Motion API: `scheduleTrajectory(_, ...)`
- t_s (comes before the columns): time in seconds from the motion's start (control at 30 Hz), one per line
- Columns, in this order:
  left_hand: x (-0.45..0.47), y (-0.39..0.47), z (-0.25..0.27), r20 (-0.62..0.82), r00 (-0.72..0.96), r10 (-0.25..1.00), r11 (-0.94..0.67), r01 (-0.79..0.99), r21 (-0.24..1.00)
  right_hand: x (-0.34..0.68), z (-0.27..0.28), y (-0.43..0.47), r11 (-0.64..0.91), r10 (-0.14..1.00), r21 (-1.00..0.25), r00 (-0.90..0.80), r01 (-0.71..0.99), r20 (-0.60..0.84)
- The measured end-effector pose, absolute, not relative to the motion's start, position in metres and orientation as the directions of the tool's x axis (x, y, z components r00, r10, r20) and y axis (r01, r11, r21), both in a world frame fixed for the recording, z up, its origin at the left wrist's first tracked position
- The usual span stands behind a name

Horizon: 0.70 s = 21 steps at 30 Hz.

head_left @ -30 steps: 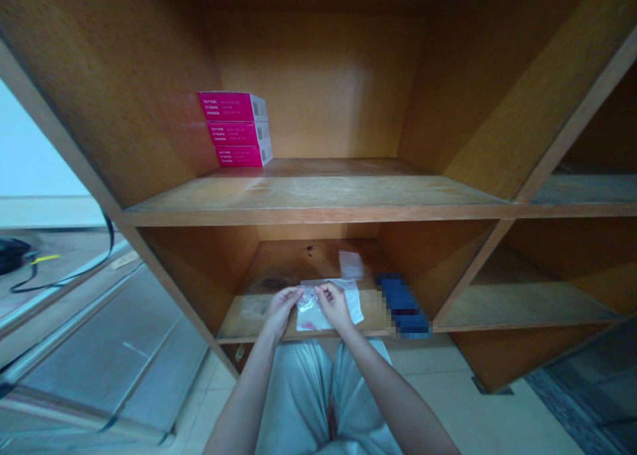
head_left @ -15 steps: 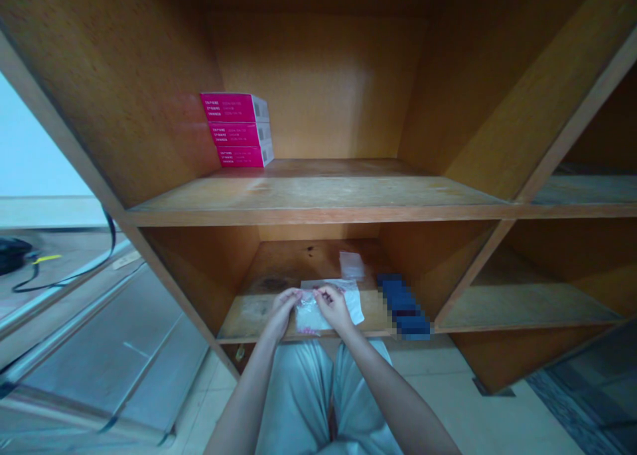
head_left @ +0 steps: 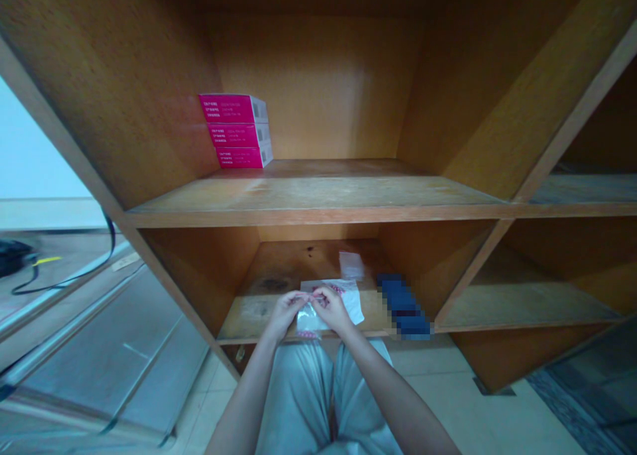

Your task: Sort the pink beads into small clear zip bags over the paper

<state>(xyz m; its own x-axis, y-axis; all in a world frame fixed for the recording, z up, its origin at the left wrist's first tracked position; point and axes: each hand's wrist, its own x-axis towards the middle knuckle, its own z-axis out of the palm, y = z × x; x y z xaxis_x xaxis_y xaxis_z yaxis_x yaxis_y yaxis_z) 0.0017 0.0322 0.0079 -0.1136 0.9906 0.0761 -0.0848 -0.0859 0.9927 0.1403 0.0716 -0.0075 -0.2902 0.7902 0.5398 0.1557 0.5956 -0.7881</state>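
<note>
My left hand (head_left: 285, 311) and my right hand (head_left: 330, 307) meet over the lower shelf, fingertips pinched together at the top edge of a small clear plastic bag (head_left: 307, 319). Small pink pieces show at the bottom of the bag, which hangs near the shelf's front edge. Beneath the hands lies a white sheet (head_left: 354, 304), partly covered by them. Some pink bits (head_left: 338, 288) are visible on the sheet just past my right fingers. Behind it rests another clear plastic bag (head_left: 351, 265).
Three pink boxes (head_left: 237, 131) are stacked at the left of the upper shelf (head_left: 318, 193). A blurred-out dark blue object (head_left: 404, 307) lies on the lower shelf at right. To the left, a metal-framed panel (head_left: 114, 355) and a black cable (head_left: 64, 284) are beside the cabinet.
My left fingers have moved right along the bag's top edge to meet my right fingers. Pink bits on the sheet past my right hand now show more clearly.
</note>
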Motion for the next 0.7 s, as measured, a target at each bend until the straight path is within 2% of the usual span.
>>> scheduleTrajectory(0.23,0.0006,0.0343,0.0057,0.075,-0.126,0.989,-0.082,-0.053,0.995,0.1407,-0.0097,0.0726,0.614,0.777,-0.769,-0.311,0.180,0.547)
scheduleTrajectory(0.7,-0.0015,0.0348,0.0020,0.053,-0.130,0.990,-0.066,-0.093,0.994,0.1413,-0.0139,0.0736,0.573,0.802,-0.807,-0.303,0.145,0.515)
